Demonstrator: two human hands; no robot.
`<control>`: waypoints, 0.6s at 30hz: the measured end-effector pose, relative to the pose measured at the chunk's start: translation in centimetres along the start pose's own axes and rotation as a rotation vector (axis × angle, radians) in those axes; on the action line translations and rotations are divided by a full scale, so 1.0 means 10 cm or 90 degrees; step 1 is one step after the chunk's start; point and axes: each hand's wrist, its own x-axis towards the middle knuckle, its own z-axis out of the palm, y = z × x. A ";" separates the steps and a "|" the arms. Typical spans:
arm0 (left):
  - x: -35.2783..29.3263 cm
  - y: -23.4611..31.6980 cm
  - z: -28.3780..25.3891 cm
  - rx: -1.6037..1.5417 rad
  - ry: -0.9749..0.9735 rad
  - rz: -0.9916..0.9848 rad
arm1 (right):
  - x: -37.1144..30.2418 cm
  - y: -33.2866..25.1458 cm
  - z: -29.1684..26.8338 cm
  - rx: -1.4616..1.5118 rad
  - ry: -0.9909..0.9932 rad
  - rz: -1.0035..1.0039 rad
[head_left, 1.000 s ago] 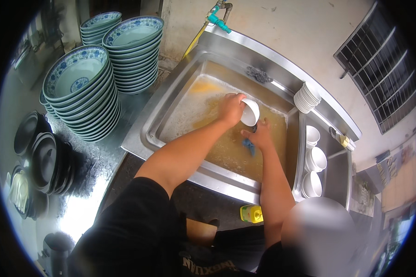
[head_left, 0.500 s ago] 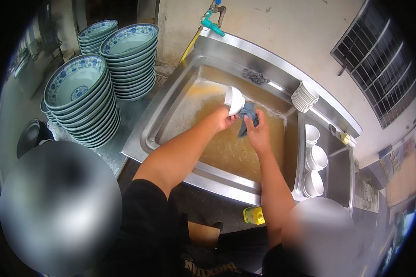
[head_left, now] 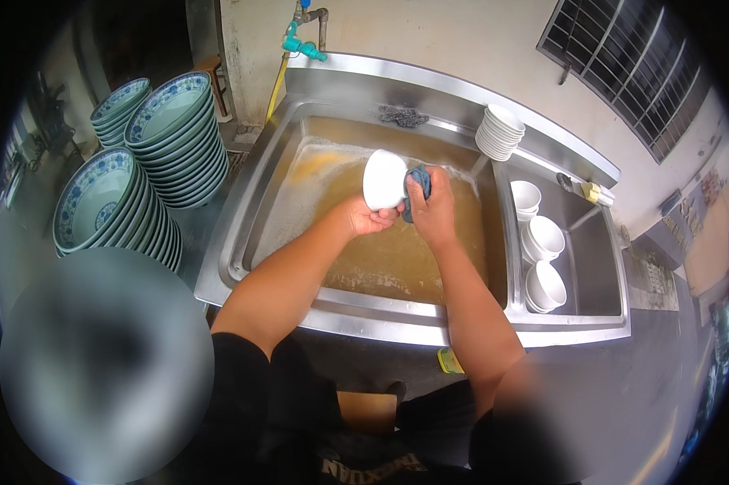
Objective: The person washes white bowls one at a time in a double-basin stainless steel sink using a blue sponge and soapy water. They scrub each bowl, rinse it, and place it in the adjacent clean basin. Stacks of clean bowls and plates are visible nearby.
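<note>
Bowl and rag, both hands busy over the sink (head_left: 381, 322)
Left hand (head_left: 368, 217) is pinching the white bowl (head_left: 383, 181) from below, tilted above the murky water (head_left: 372, 271); right hand (head_left: 434, 208) is closed around a blue-grey rag (head_left: 418, 184) right at the bowl's side. Half a second ago that rag was dangling below the fingers, now it's all bunched up. More white bowls (head_left: 544, 238) sit in the side basin (head_left: 587, 267), off to the right.

was lit softly and evenly, with pale glints along the steel sink (head_left: 381, 319). rendered the white bowl (head_left: 383, 179) bright, nearly washed out. sank into darkness at upper left. bent straight edges toward a black, round border. smeared into heavy blur at lower left and lower right.
</note>
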 end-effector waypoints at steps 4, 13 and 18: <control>-0.07 -0.02 0.23 0.025 0.039 -0.025 | 0.01 -0.05 -0.06 0.025 0.039 -0.063; -0.08 0.07 0.10 0.066 -0.017 -0.042 | 0.08 -0.03 -0.19 0.243 -0.160 0.296; -0.12 0.04 0.15 0.034 -0.033 -0.119 | 0.07 -0.11 -0.25 0.242 -0.154 0.315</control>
